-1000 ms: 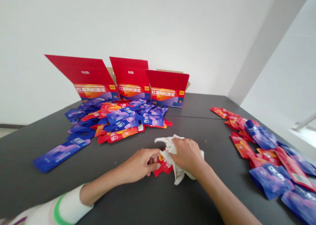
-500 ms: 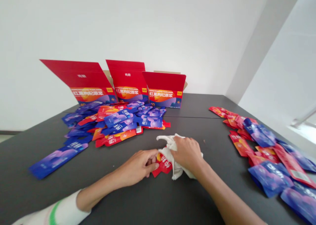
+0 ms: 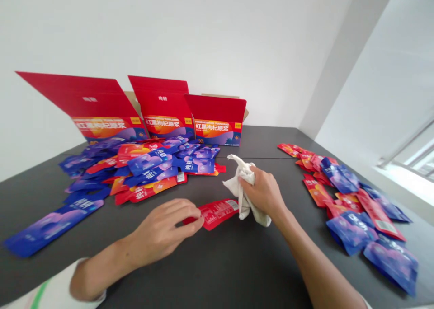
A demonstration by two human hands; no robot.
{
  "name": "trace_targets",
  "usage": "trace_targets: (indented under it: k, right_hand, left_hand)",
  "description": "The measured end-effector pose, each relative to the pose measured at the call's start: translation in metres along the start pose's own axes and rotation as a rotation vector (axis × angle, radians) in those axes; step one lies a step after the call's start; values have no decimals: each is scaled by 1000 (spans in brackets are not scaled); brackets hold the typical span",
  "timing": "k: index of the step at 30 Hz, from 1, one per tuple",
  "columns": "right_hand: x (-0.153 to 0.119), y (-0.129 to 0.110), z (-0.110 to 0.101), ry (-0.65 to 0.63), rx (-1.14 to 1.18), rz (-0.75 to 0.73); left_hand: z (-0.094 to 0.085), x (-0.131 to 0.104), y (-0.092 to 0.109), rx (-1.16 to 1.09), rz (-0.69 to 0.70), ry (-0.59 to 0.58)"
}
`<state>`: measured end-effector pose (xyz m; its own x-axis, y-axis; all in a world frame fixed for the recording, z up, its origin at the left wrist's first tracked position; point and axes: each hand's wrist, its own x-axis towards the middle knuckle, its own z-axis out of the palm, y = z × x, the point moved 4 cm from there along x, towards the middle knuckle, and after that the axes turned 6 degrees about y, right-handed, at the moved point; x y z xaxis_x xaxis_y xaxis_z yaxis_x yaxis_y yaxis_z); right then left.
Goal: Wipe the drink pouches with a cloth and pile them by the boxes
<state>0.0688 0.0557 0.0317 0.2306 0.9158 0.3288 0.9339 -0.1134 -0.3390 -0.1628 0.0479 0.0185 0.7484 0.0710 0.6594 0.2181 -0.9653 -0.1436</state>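
Observation:
Between my hands, a red pouch [image 3: 219, 213] shows its printed back with a barcode at the right end. My left hand [image 3: 166, 230] pinches its left end between thumb and fingers. A crumpled white cloth [image 3: 249, 196] is bunched in my right hand [image 3: 266, 191], just beside the pouch's barcode end. To the left lies a heap of blue and red pouches [image 3: 151, 162]. One blue pouch [image 3: 54, 225] sticks out from the heap toward the front left.
Three open red boxes [image 3: 217, 126] stand in a row behind the heap, lids raised. More red and blue pouches [image 3: 352, 230] lie spread along the right side of the dark table [image 3: 237, 273]. A white wall [image 3: 217, 38] rises behind.
The red pouch has been turned from its front to its printed back. My right hand has lifted the cloth off it, and my left hand has shifted left. The view has swung slightly right.

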Motion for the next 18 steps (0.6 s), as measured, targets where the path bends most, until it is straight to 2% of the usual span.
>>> trace_targets:
  k: [4,6,8,11,12,16,18]
  right_hand:
    - [-25,-36,14,-179,-2,-363]
    - [-36,-48,24,-250,-32,-489]
    - [-36,-49,30,-243,-102,-458]
    - [-28,-39,30,-161,-224,-266]
    - [-28,-39,30,-153,-234,-256]
    - [-38,-51,32,-254,-122,-470]
    - [-38,-51,33,-266,-122,-438]
  left_hand:
    - [16,-1,16,-163,9,-107]
    - [23,-4,20,-203,14,-154]
    - [28,-6,22,-225,9,-203]
    - [31,-9,22,-243,-12,-245]
    - [31,-9,22,-241,-17,-252]
    - [30,-8,22,-196,-42,-308]
    - [30,-7,23,-181,-46,-336]
